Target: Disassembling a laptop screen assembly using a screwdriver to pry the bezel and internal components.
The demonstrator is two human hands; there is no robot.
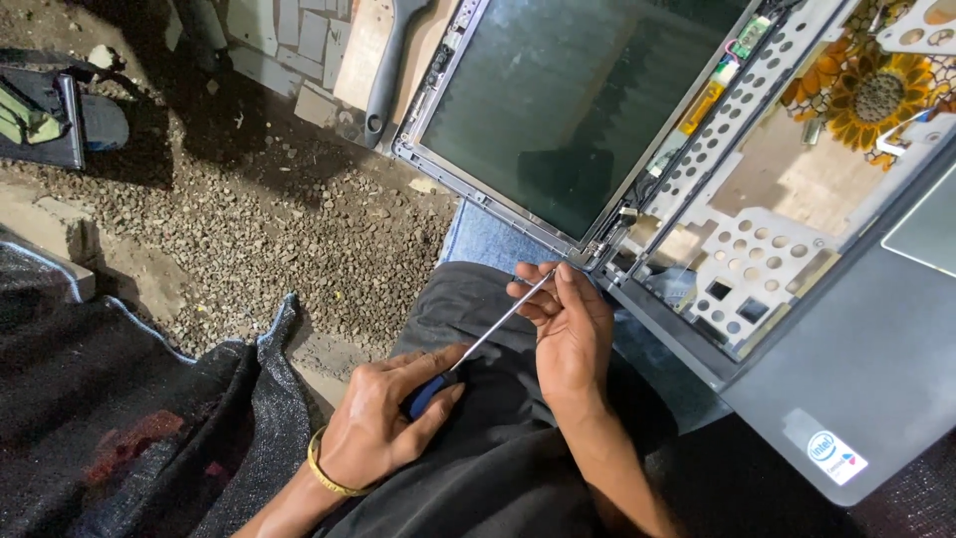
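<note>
Two hands on one screwdriver (498, 324), working the hinge corner of a stripped laptop (797, 329) lying across the person's lap. Left of the laptop, the left hand (383, 423) is clamped round the blue handle, probably for turning. Closer in, the right hand (568, 324) pinches the shaft, seemingly to steady the tip at the hinge (597, 249). The bare screen panel (568, 110) lies open flat above it.
</note>
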